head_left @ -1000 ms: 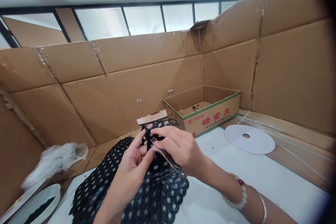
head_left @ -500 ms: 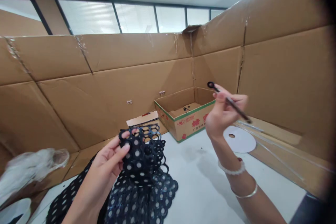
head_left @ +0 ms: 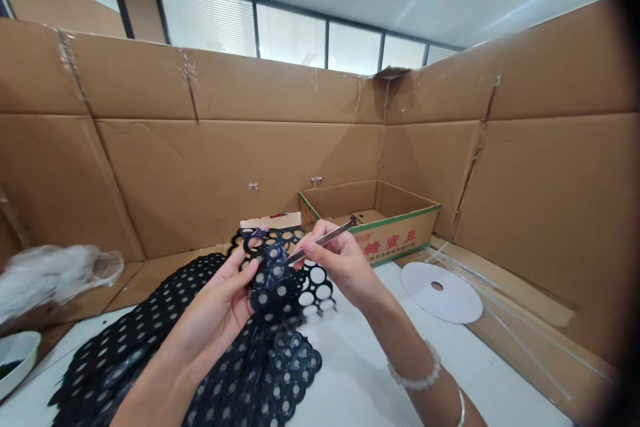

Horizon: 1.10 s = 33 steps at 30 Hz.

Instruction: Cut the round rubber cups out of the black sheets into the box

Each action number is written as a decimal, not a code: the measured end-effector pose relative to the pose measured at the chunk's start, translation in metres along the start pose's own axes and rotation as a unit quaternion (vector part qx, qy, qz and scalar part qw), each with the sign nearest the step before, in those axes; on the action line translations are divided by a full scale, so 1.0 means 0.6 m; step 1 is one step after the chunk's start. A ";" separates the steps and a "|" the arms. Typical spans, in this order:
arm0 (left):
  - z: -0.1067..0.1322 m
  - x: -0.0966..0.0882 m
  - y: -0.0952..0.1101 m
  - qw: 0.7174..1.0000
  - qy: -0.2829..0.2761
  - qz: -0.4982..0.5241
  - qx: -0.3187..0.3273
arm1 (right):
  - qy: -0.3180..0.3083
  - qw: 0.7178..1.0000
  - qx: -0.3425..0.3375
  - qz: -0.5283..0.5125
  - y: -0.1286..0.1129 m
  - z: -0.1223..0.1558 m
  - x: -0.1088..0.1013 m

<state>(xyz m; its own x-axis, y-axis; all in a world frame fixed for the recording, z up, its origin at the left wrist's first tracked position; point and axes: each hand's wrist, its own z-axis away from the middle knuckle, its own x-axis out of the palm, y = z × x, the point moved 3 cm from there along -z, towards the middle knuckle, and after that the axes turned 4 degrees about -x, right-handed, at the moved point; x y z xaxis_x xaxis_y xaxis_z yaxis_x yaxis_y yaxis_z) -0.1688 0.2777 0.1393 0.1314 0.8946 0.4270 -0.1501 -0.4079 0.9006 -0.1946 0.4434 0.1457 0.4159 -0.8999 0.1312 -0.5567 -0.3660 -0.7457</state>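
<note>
A black perforated sheet point(head_left: 270, 363) with round holes and pale dots spreads over the white table, and its upper part is gathered into a fold. My left hand point(head_left: 215, 307) pinches that fold, with the fingers behind it and the thumb at the front. My right hand point(head_left: 340, 270) grips slim metal tweezers point(head_left: 323, 238) like a pen. Their lower tip reaches the fold close to my left fingers. Whatever the tip touches is too small to tell.
A cardboard box point(head_left: 395, 237) stands beyond my hands, with cardboard walls around the white table point(head_left: 360, 380). To the right lie a white disc with a central hole point(head_left: 450, 300) and clear rods point(head_left: 520, 333). A plastic bag point(head_left: 55, 273) and white bowl point(head_left: 17, 360) are at left.
My right hand has come down and left from the air above the table, bringing the tweezers to the fold. The black ring at the tool's end no longer shows. The view has tilted.
</note>
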 end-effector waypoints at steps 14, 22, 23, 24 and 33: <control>0.021 0.007 -0.006 0.989 0.011 -0.130 0.066 | 0.044 0.940 -0.266 0.211 -0.022 0.031 0.040; 0.027 0.001 -0.010 0.984 0.003 -0.160 0.073 | 0.027 0.892 -0.333 0.305 -0.039 0.041 0.045; 0.026 0.001 -0.010 0.982 -0.001 -0.168 0.084 | 0.023 0.885 -0.339 0.319 -0.040 0.043 0.046; 0.026 0.001 -0.010 0.980 -0.003 -0.175 0.095 | 0.020 0.878 -0.344 0.333 -0.040 0.044 0.048; 0.031 0.010 -0.012 0.983 -0.048 -0.133 0.116 | 0.012 0.852 -0.384 0.356 -0.049 0.050 0.053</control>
<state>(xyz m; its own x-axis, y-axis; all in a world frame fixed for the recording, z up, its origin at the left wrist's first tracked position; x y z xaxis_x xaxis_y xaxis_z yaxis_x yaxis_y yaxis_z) -0.1485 0.2827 0.1369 0.2296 0.9586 0.1686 0.1284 -0.2016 0.9710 -0.1432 0.4326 0.1521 -0.2343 -0.9596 -0.1560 -0.9716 0.2365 0.0045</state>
